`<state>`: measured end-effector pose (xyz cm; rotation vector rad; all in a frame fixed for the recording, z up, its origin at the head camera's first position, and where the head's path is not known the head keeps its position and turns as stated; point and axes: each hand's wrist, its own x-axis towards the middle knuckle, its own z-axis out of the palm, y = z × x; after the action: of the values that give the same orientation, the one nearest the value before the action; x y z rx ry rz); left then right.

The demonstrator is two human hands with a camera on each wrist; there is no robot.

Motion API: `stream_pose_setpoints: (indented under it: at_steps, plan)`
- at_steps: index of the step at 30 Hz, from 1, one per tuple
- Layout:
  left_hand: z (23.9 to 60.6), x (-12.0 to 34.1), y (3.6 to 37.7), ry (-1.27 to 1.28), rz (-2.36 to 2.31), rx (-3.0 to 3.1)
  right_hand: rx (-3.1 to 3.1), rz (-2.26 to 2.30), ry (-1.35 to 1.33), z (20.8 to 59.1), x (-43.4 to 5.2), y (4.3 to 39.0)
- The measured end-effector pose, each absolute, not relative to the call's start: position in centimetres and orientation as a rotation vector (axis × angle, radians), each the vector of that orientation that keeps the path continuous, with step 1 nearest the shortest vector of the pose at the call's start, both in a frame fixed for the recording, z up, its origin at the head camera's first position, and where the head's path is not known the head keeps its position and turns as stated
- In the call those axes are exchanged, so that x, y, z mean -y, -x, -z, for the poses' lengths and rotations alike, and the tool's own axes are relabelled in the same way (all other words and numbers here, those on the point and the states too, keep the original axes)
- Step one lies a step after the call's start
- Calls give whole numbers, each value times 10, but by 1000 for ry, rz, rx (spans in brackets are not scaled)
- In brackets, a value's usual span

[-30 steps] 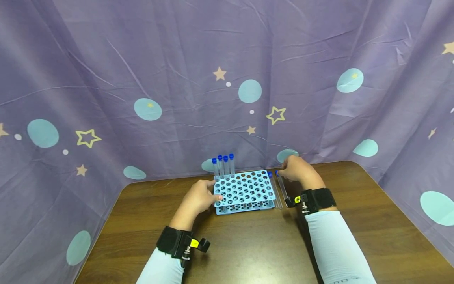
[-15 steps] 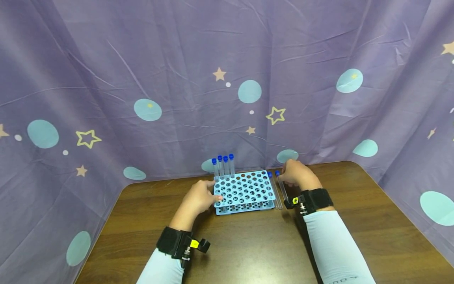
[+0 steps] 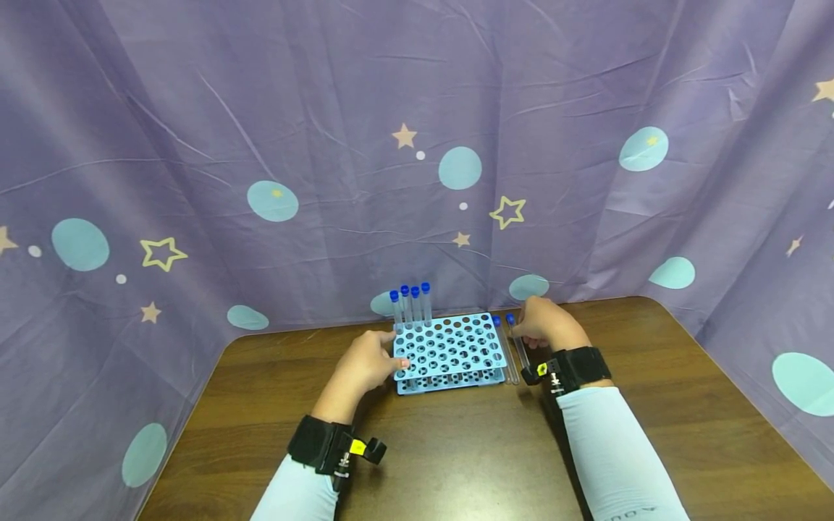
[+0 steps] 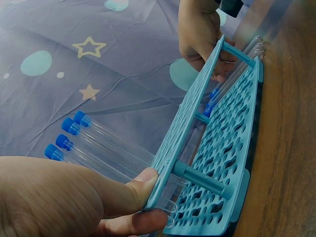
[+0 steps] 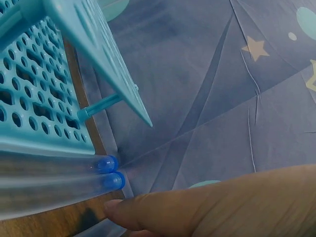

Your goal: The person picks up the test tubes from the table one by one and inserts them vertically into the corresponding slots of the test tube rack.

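A light-blue test tube rack (image 3: 449, 351) stands on the brown table (image 3: 456, 449). Several clear tubes with blue caps (image 3: 410, 304) stand in its back left corner, also seen as tubes (image 4: 94, 143) in the left wrist view. My left hand (image 3: 365, 362) pinches the rack's left edge, with thumb and finger on the top plate of the rack (image 4: 217, 148). Two capped tubes (image 3: 511, 347) lie on the table just right of the rack. My right hand (image 3: 544, 322) rests at their cap end. A straight finger (image 5: 197, 207) lies beside the nearer tube's cap (image 5: 114, 180); no grip shows.
A purple curtain (image 3: 417, 145) with stars and circles closes in the table at the back and both sides. Bare brown tabletop (image 3: 651, 376) stretches right of the lying tubes and in front of the rack.
My right hand has drawn slightly back and down over the cap end of the lying tubes. The left hand and the rack have stayed put.
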<state>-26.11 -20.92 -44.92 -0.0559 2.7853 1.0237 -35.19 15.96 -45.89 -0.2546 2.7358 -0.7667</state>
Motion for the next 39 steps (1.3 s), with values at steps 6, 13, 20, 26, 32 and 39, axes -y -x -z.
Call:
stream_pose_setpoints:
  at_steps: [6, 13, 20, 26, 32, 39]
  plan:
    - [449, 210, 260, 45, -1018, -2792, -2733, 755, 266, 460, -159, 353]
    - [449, 209, 261, 47, -1028, -2781, -2721, 751, 265, 462, -159, 353]
    - [449, 209, 260, 37, -1022, -2798, -2698, 805, 239, 463, -158, 354]
    - [449, 209, 260, 45, -1027, -2796, -2703, 814, 242, 465, -158, 355]
    - [450, 209, 259, 29, -1020, -2806, -2715, 812, 239, 468, -157, 356]
    - [450, 209, 260, 40, -1022, -2800, -2698, 810, 217, 467, -157, 358]
